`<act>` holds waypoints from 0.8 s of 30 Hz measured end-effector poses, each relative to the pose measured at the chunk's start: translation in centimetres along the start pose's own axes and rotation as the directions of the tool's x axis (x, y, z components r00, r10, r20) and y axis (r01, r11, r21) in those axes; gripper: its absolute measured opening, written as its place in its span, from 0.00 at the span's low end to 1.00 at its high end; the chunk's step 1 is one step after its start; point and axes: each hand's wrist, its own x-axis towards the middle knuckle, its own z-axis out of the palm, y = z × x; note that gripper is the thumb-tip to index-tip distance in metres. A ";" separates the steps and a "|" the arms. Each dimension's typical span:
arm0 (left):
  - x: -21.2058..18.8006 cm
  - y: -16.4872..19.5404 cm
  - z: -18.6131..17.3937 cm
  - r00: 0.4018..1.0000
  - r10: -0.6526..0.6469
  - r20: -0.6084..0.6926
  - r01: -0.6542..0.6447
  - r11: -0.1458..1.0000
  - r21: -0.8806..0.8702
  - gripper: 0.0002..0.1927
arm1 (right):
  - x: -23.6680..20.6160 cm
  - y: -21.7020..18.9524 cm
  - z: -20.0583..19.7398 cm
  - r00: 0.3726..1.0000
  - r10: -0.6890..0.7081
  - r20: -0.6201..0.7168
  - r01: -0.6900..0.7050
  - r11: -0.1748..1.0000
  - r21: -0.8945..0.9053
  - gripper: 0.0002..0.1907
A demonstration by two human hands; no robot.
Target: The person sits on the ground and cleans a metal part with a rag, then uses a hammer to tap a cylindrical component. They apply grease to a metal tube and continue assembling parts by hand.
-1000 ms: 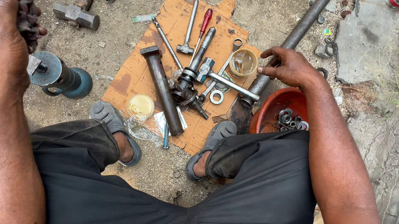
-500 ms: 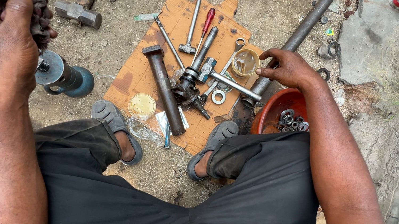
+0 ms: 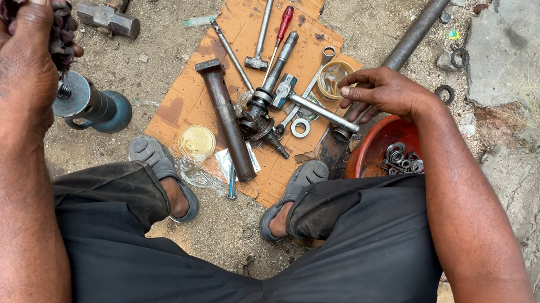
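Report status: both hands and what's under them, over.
Left hand raised, fingers closed on dirty rag. Right hand over cardboard sheet, fingertips at shiny steel rod. Tools crowd the sheet; red bowl beside.

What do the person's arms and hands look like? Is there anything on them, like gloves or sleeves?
Both arms are bare all the way up the picture, with no sleeves showing. The left hand and the right hand wear no gloves, rings or watch. The fingers look smudged with dark grime. Lower down the person wears dark trousers and grey sandals.
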 end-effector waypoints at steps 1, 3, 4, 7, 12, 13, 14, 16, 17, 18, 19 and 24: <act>0.0 0.1 0.0 1.000 -0.006 0.003 0.006 1.000 -0.001 0.04 | -0.1 -0.1 0.0 1.000 -0.007 -0.013 0.007 1.000 0.028 0.32; 0.0 0.2 0.1 1.000 -0.022 0.006 0.022 1.000 -0.002 0.04 | -0.1 -0.1 0.0 0.999 -0.019 -0.034 0.022 0.996 0.082 0.32; 0.0 0.3 0.1 1.000 -0.020 0.006 0.020 1.000 0.006 0.04 | 0.0 -0.1 0.0 0.999 -0.013 -0.038 0.015 0.998 0.056 0.33; -0.1 0.4 0.2 1.000 -0.018 0.007 0.018 0.999 0.028 0.05 | 0.6 0.2 0.3 0.996 0.003 -0.088 -0.020 0.982 -0.187 0.33; -0.1 0.6 0.3 1.000 0.004 0.007 -0.004 0.999 0.032 0.04 | 1.3 0.6 0.5 0.976 0.063 -0.207 -0.162 0.847 -0.507 0.35; 0.0 0.6 0.4 1.000 -0.006 0.005 0.005 0.999 0.037 0.04 | 1.3 0.6 0.5 0.977 0.056 -0.204 -0.151 0.861 -0.487 0.35; 0.0 0.7 0.5 1.000 -0.017 0.003 0.017 0.999 0.044 0.04 | 1.3 0.6 0.5 0.979 0.049 -0.199 -0.138 0.874 -0.466 0.35; 0.0 0.8 0.5 1.000 -0.024 0.002 0.024 0.999 0.043 0.04 | 1.3 0.5 0.5 0.981 0.043 -0.191 -0.126 0.885 -0.448 0.35; 0.0 0.9 0.6 1.000 -0.016 0.006 0.016 0.999 0.033 0.04 | 1.3 0.5 0.5 0.980 0.044 -0.195 -0.129 0.884 -0.449 0.35; 0.0 0.9 0.6 1.000 -0.007 0.011 0.006 1.000 0.021 0.04 | 1.3 0.5 0.6 0.979 0.046 -0.200 -0.133 0.883 -0.449 0.35; 0.0 1.0 0.6 1.000 -0.017 0.013 0.017 1.000 0.012 0.04 | 1.3 0.5 0.6 0.979 0.042 -0.200 -0.131 0.881 -0.454 0.34; 0.0 1.0 0.6 1.000 0.000 0.019 -0.001 1.000 0.013 0.04 | 1.5 0.7 0.4 0.981 0.030 -0.190 -0.115 0.883 -0.455 0.34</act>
